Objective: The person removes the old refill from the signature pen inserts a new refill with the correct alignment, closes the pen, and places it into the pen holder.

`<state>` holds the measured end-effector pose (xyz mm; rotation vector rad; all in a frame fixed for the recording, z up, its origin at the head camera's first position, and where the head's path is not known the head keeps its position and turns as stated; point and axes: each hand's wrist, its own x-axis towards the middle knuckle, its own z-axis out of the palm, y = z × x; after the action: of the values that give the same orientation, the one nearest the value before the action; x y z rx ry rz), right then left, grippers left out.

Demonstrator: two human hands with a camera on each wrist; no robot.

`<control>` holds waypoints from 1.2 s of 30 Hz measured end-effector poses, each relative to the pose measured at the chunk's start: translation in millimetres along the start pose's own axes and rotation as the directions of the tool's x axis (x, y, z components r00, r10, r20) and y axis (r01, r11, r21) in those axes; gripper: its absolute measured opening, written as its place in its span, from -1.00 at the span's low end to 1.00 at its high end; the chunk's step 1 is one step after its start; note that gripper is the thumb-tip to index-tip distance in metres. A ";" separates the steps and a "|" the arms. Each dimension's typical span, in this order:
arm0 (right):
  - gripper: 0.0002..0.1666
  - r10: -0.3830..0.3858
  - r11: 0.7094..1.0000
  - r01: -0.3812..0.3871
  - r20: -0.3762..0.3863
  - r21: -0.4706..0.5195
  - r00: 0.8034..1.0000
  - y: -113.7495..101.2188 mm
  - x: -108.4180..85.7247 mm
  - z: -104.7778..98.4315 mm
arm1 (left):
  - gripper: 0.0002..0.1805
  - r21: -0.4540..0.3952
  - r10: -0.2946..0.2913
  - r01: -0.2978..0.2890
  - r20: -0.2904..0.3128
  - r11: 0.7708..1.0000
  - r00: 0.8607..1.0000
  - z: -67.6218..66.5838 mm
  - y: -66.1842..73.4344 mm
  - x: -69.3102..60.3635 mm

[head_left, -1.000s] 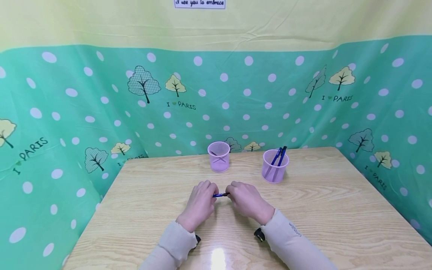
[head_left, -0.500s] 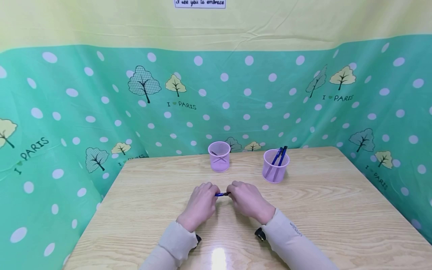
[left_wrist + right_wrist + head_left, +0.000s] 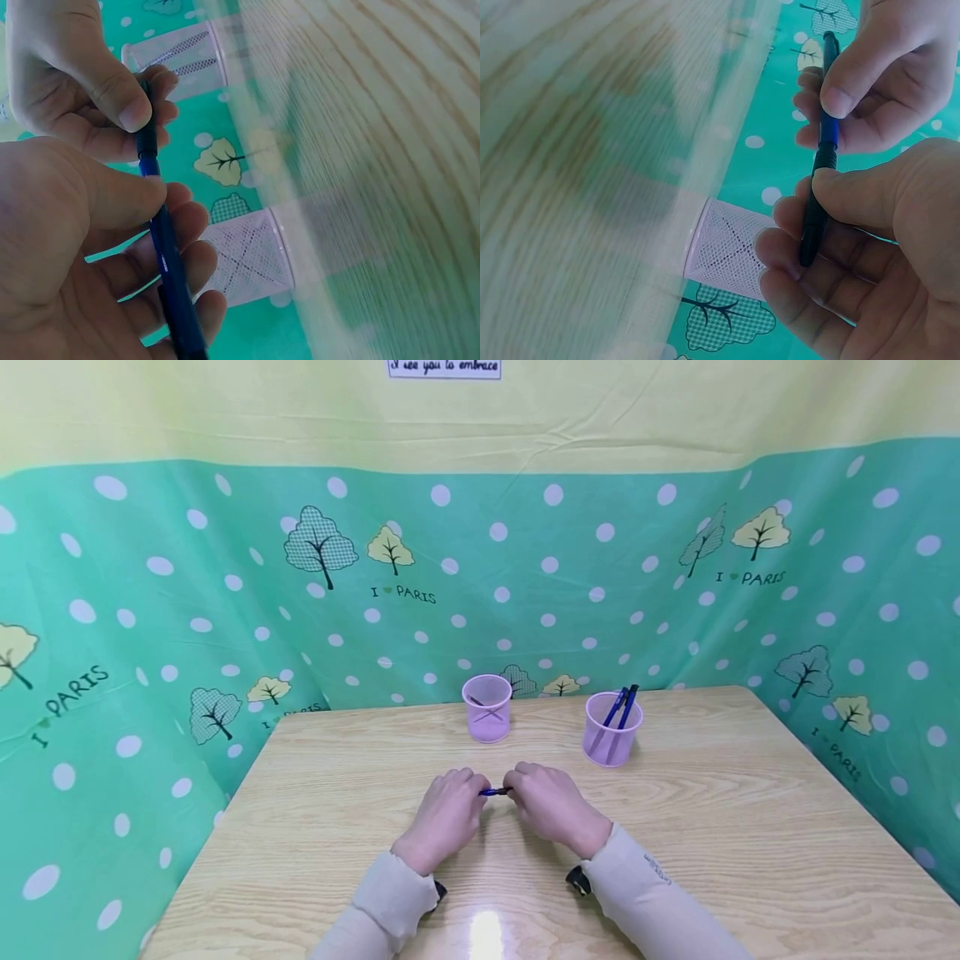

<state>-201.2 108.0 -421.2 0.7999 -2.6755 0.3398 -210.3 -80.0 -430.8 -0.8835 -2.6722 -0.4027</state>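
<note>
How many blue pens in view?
3: one blue pen, held by the left hand and right hand; two blue pens leaning in the right mesh cup. Thin dark items in the left mesh cup are too unclear to identify.

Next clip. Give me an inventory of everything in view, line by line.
Pen: 1, blue and black, between the hands
Left cup: 1, lilac mesh, back of table
Slim items: count unclear, dark, in left cup
Right cup: 1, lilac mesh, back of table
Cup pens: 2, blue and black, in right cup
Table: 1, light wood, under everything
Patterned cloth: at least 1, green and yellow, behind and beside table
Sleeves: 2, pale beige, on both arms
Hands: 2, bare, gripping the pen
</note>
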 end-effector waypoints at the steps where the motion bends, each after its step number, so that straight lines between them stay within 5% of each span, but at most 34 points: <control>1: -0.92 -0.001 1.000 0.001 0.000 -0.001 1.000 -0.2 0.0 -0.2 | -0.87 -0.001 0.003 -0.003 -0.004 1.000 1.000 0.0 0.0 -0.1; 13: -0.93 -0.014 1.000 0.014 -0.004 -0.006 1.000 -0.3 0.3 1.8 | -0.72 -0.023 -0.010 0.009 -0.062 1.000 0.998 0.3 -1.5 -0.4; 36: -0.91 0.008 1.000 -0.008 0.004 -0.001 1.000 -0.7 0.1 -1.0 | -0.89 0.033 -0.021 0.021 0.004 0.999 1.000 0.1 1.6 -0.3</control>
<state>-200.6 107.7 -420.2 0.7902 -2.6829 0.3389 -209.1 -79.0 -430.7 -0.8487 -2.6863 -0.3610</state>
